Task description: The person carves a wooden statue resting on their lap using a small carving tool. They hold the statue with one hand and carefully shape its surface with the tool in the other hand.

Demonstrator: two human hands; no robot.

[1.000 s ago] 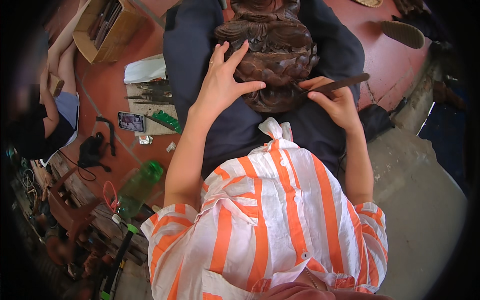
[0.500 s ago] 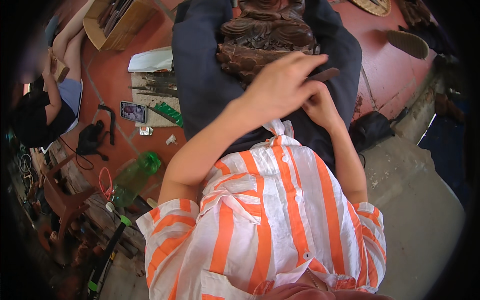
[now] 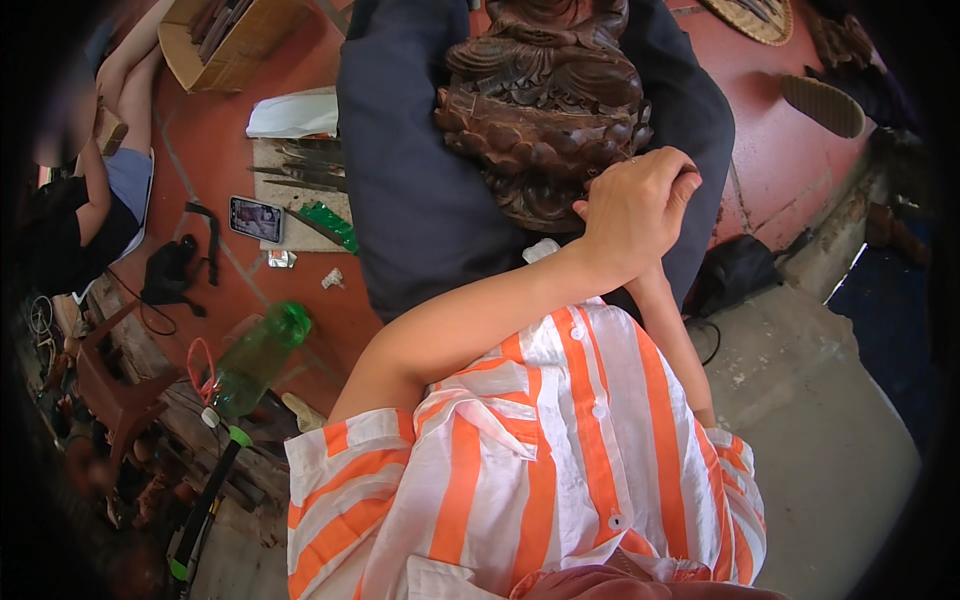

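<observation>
A dark carved wooden figure (image 3: 545, 125), with draped folds above a lotus-petal base, lies between my trousered legs. Its lower end points toward me. At the right side of that base, my left hand (image 3: 638, 215) is closed with its fingers bent; whatever lies inside its grip is hidden. Under it is my right hand (image 3: 652, 280), of which only the wrist and a small part show, its fingers covered by my left hand. The two forearms cross just in front of my striped shirt.
Left on the tiled floor lie thin dark tools (image 3: 305, 163) on a mat, a phone (image 3: 256, 219), a green bottle (image 3: 255, 365) and a cardboard box (image 3: 225, 50). Another person (image 3: 110, 200) sits far left. A sandal (image 3: 824, 106) and woven tray (image 3: 765, 18) lie right.
My left hand has moved right and toward me, over my right hand. The dark flat piece seen near my fingers is now hidden. More of the figure's base shows.
</observation>
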